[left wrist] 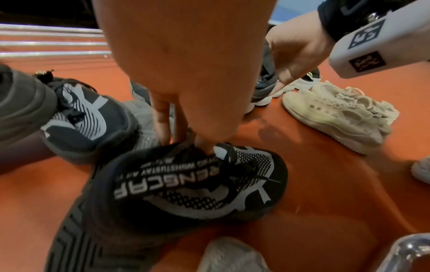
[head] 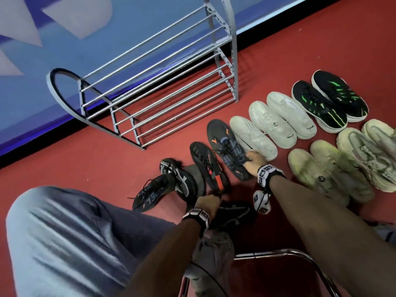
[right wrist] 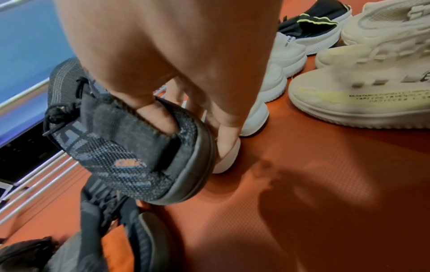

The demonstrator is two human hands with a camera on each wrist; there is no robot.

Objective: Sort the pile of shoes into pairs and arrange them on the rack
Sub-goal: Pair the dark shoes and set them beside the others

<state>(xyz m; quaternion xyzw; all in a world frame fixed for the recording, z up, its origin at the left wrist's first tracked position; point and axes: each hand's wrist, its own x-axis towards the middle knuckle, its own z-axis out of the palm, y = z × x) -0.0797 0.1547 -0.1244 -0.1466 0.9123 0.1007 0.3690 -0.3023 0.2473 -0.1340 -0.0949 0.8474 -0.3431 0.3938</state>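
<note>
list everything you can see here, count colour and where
shoe rack: 1, grey metal, by the blue wall, no shoes on it
black and green shoes: 2, far right of the back row
white shoes: 3, side by side, middle of the back row
cream shoes: 4, front row at right
dark grey and orange shoes: 3, one held, one beside it, one lying at left
black and white knit shoes: 2, one held, one behind it
chair frame: 1, chrome, bottom
left hand: grip on a knit shoe
right hand: grip on a grey and orange shoe's heel
</note>
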